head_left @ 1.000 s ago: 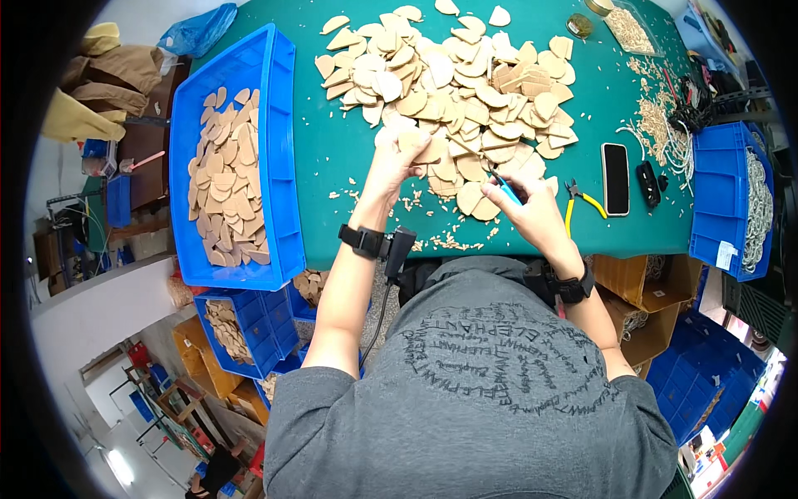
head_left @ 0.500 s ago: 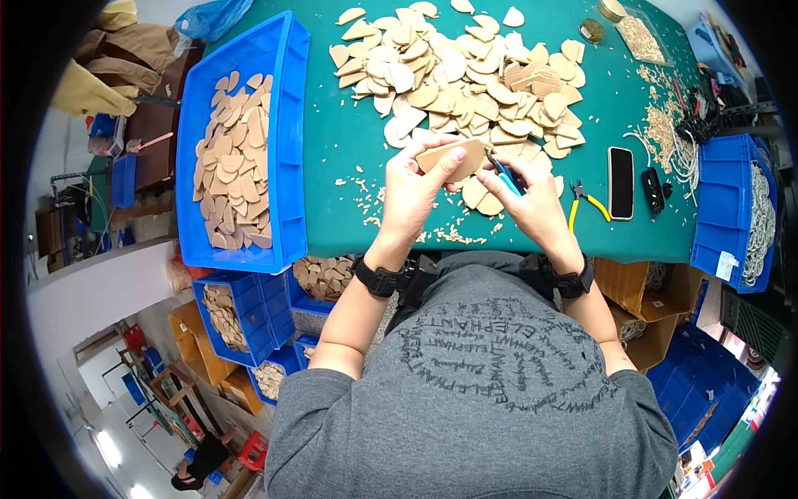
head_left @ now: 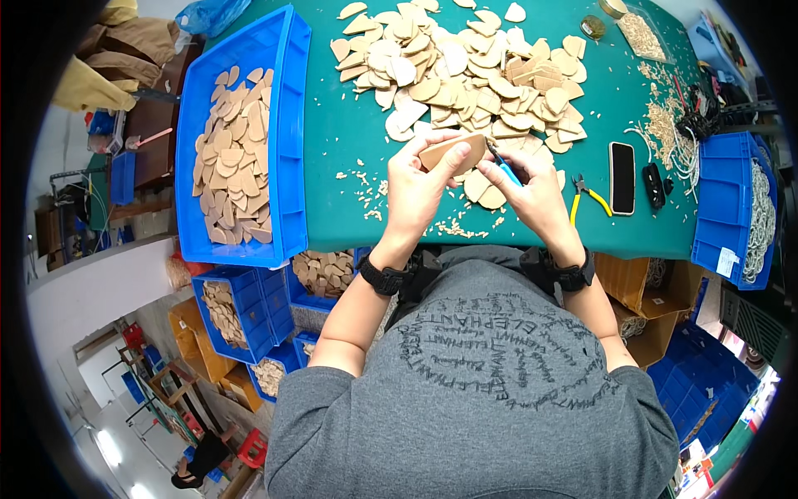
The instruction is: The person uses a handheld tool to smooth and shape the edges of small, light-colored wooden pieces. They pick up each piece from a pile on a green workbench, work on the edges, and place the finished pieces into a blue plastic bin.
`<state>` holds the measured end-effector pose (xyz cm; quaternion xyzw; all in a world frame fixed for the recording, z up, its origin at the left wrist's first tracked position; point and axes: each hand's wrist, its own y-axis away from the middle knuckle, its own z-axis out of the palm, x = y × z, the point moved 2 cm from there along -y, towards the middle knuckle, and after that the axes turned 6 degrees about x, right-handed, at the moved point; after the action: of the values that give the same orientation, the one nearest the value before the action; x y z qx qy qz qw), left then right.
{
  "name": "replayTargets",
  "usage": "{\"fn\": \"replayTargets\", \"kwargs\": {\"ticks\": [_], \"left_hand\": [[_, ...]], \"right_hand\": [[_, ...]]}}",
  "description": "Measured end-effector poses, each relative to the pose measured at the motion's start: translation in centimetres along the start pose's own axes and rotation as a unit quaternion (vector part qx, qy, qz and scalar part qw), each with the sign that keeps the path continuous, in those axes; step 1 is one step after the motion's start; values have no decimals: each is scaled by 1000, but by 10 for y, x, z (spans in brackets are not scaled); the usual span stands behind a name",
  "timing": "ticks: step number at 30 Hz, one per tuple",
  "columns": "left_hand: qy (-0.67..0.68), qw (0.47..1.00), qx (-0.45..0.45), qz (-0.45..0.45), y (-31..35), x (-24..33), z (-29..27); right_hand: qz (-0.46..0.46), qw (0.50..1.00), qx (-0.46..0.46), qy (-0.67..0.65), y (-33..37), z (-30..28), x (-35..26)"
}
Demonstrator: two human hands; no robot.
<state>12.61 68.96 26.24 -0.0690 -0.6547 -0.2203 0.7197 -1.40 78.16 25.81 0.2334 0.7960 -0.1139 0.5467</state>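
My left hand [head_left: 413, 185] is closed on a flat, half-round tan piece [head_left: 445, 155], thumb along its near face. In my right hand [head_left: 539, 195] are blue-handled pliers [head_left: 510, 173]. Their dark jaws meet or nearly meet the right end of the tan piece; fingers partly hide the spot, so I cannot tell if they grip it. Just beyond both hands spreads a large pile of similar half-round pieces [head_left: 465, 75]. Small pale crumbs [head_left: 453, 226] are scattered on the green table near my wrists.
At left a blue bin [head_left: 287, 166] holds many tan pieces. Right of my hands lie yellow-handled cutters [head_left: 590, 197], a phone [head_left: 621, 179] and a small black device [head_left: 652, 189]. A blue crate [head_left: 719, 208] with pale cords stands at the right edge.
The tan piece has tilted in my left hand, so its face looks darker and narrower. The pliers have turned slightly with my right hand. Both hands stay nearly in place.
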Motion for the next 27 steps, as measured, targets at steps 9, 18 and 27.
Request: {"fn": "replayTargets", "kwargs": {"ticks": [9, 18, 27], "left_hand": [[-34, 999, 6, 19, -2, 0, -6], [-62, 998, 12, 17, -5, -2, -5], [-37, 988, 136, 58, -21, 4, -56]], "right_hand": [[-7, 999, -18, -34, -5, 6, 3], [-3, 1000, -14, -27, -10, 7, 7], [52, 995, 33, -74, -9, 1, 10]]}}
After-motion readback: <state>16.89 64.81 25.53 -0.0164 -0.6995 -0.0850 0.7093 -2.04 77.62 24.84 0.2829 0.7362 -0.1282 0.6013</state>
